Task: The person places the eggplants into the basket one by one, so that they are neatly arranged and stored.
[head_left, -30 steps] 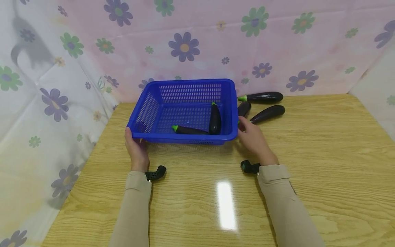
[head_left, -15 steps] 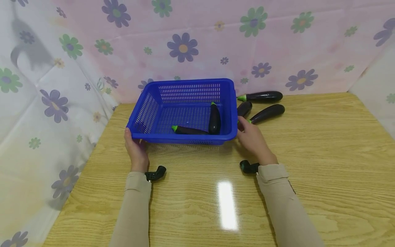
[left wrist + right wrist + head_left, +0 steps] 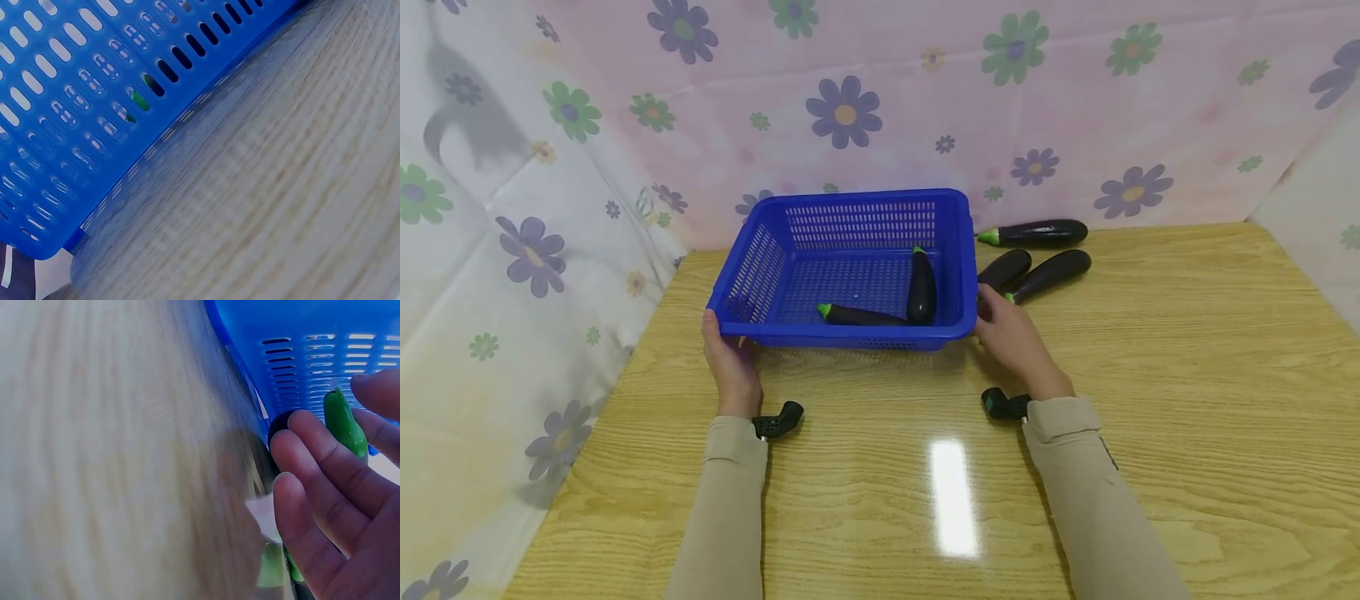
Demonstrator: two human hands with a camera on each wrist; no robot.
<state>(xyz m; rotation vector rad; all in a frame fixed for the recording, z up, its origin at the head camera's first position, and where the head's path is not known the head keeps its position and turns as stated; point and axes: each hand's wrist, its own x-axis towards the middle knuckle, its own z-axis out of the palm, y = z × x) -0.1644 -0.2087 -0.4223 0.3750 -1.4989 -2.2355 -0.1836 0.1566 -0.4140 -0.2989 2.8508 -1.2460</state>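
A blue perforated plastic basket [image 3: 850,332] stands at the back of the table, with two dark eggplants inside, one upright in view [image 3: 922,292] and one along the front wall [image 3: 865,317]. My left hand [image 3: 730,371] grips its front left corner, thumb at the rim and fingers hidden beneath. Beside the right wall is my right hand [image 3: 1011,337], its fingers extended and slightly bent. In the right wrist view, an eggplant's green stem [image 3: 344,425] shows among these fingers, with the thumb apart from it. That eggplant's body [image 3: 1006,268] lies just beyond the hand.
Two more eggplants lie right of the basket, one by the back wall [image 3: 1041,233] and one angled [image 3: 1052,275]. A flowered cloth [image 3: 910,100] hangs behind the wooden table [image 3: 880,500]. Another flowered cloth [image 3: 497,333] borders the left side.
The eggplant just beyond my right hand has shifted right, showing more of its body and now lying close to the angled one. The basket and both hands have barely moved.
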